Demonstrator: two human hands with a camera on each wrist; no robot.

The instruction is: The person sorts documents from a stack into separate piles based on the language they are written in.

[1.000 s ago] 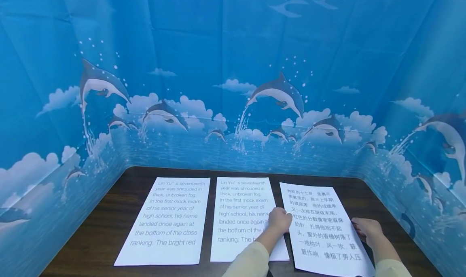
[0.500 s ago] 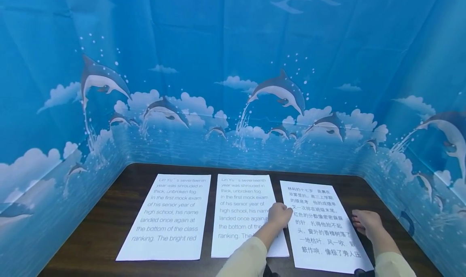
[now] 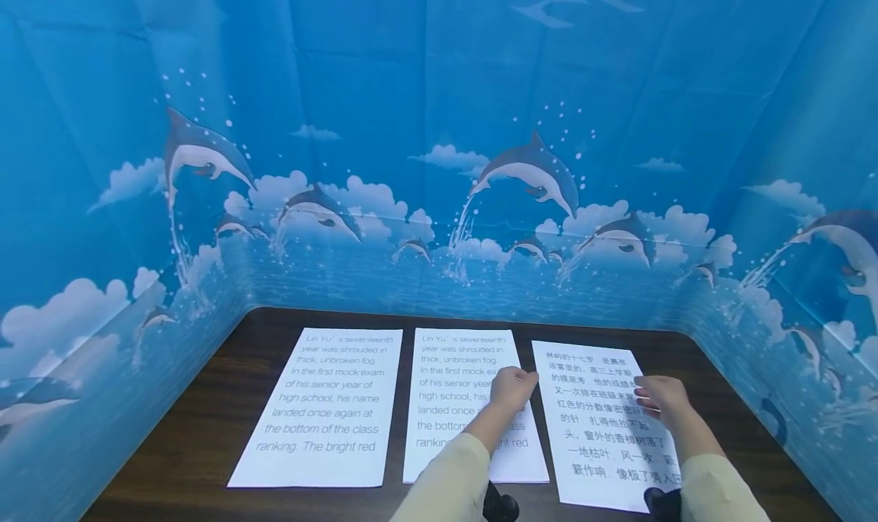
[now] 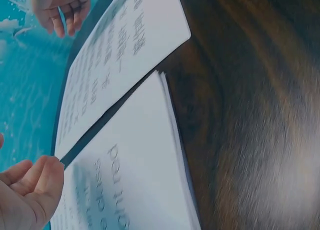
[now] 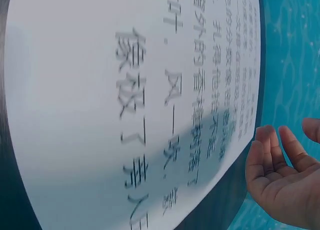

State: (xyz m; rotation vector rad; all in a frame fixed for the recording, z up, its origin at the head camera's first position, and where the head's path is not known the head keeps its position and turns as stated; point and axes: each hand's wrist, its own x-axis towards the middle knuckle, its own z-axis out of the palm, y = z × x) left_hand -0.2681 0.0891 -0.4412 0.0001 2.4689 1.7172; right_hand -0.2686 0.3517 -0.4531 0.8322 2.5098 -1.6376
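A white sheet printed in Chinese lies on the right of the dark wooden table. Over its right edge hovers my right hand, its fingers loosely bent and nothing in them; the right wrist view shows the hand beside the printed sheet. My left hand is above the right side of the middle English-printed pages, fingers relaxed and holding nothing. In the left wrist view those pages form a thin stack with slightly uneven edges, and my left hand overlaps one corner.
Another English-printed sheet lies on the left of the wooden table. A blue curtain with dolphins surrounds the table's back and sides. Black wrist devices show at both sleeves, the left one near the table's front.
My right hand has let go of the Chinese sheet's right edge and moved left and up over it. My left hand has left the gap between the pages, shifting left and slightly up.
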